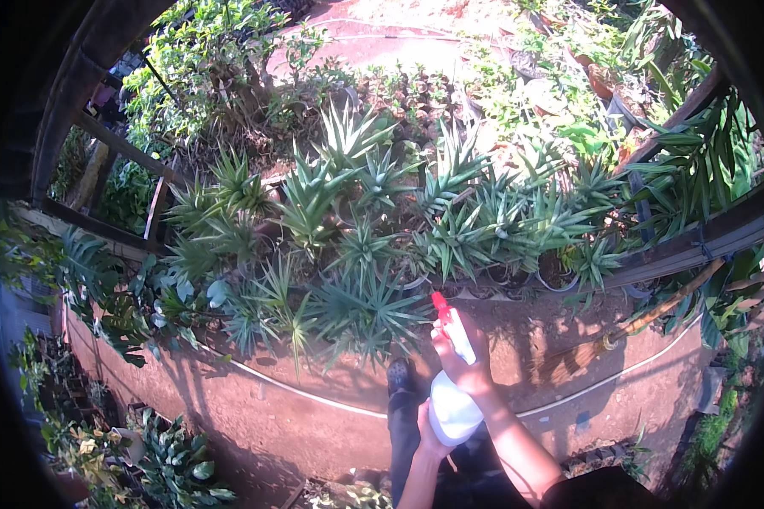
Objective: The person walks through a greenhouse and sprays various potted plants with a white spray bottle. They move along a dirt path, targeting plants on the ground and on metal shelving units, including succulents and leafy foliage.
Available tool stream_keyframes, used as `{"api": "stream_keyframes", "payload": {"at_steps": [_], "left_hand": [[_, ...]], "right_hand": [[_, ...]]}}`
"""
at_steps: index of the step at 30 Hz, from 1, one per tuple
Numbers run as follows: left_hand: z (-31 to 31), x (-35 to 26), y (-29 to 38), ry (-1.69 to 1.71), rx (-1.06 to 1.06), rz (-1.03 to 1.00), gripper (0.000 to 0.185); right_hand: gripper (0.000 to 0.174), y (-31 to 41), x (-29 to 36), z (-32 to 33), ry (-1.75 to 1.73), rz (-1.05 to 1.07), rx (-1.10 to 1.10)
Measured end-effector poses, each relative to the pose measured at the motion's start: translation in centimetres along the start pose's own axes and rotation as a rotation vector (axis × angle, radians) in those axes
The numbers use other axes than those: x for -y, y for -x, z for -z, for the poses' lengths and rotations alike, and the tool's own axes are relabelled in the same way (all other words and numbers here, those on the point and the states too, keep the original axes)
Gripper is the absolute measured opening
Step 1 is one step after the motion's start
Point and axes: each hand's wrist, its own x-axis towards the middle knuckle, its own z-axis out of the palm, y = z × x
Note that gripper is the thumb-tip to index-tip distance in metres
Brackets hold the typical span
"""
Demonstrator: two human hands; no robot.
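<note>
A white plastic spray bottle (pixel 452 407) with a red and white trigger head is tilted in front of me, its red nozzle (pixel 438 300) towards the plants. My right hand (pixel 468 353) is wrapped around the sprayer head and neck. Under the bottle's lower body, my left hand (pixel 428 432) supports its side. Just beyond the nozzle stand potted spiky succulents (pixel 455 242), in a dense group, and a fan-leaved plant (pixel 375 312) lies left of it. The fingers of my right hand are partly hidden behind the trigger head.
A pale hose (pixel 305 396) curves across the reddish ground by my shoe (pixel 400 375). At the right a broom (pixel 573 359) with a wooden handle leans beneath a wooden rail (pixel 681 251). More potted plants (pixel 178 455) stand at the lower left. Small seedlings (pixel 420 95) grow farther back.
</note>
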Motion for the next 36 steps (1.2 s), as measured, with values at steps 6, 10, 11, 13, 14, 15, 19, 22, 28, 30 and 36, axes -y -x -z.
{"api": "stream_keyframes", "payload": {"at_steps": [6,10,11,13,14,15,19,22,28,30,36], "left_hand": [[-0.1,-0.4,0.2,0.003,0.034,-0.007,0.062],[0.1,-0.6,-0.2,-0.013,0.001,0.007,0.065],[0.1,-0.6,-0.3,-0.012,-0.002,0.011,0.066],[-0.1,-0.9,-0.3,-0.03,-0.02,0.011,0.065],[-0.2,-1.1,-0.2,-0.038,-0.049,0.016,0.064],[-0.4,-1.2,-0.1,-0.053,-0.025,0.002,0.063],[-1.2,-1.4,0.4,-0.081,-0.033,-0.005,0.063],[-1.5,-1.3,0.4,-0.053,-0.029,-0.007,0.062],[-0.7,-1.5,-0.2,-0.093,-0.026,-0.007,0.065],[-0.5,-1.4,-0.3,-0.093,-0.031,-0.004,0.065],[-0.4,-0.9,-0.1,-0.06,-0.026,-0.002,0.065]], "right_hand": [[0.016,-0.1,0.4,0.3,0.066,-0.055,0.03],[0.014,-0.2,0.2,-0.5,-0.051,0.049,-0.058],[0.014,-0.1,0.2,-0.6,-0.055,0.075,-0.071],[0.015,0.1,0.1,0.0,0.029,0.113,-0.076],[0.015,0.2,0.1,0.3,0.06,0.075,-0.048],[0.016,0.3,0.2,0.6,0.074,0.034,-0.03],[0.017,0.3,0.4,0.5,-0.044,-0.022,-0.017],[0.014,0.3,0.6,-0.2,-0.147,0.042,-0.079],[0.014,0.3,0.7,0.9,-0.028,-0.046,-0.038],[0.014,0.3,0.9,1.3,-0.004,-0.053,0.0],[0.013,0.1,0.9,0.3,-0.12,0.05,-0.07]]}}
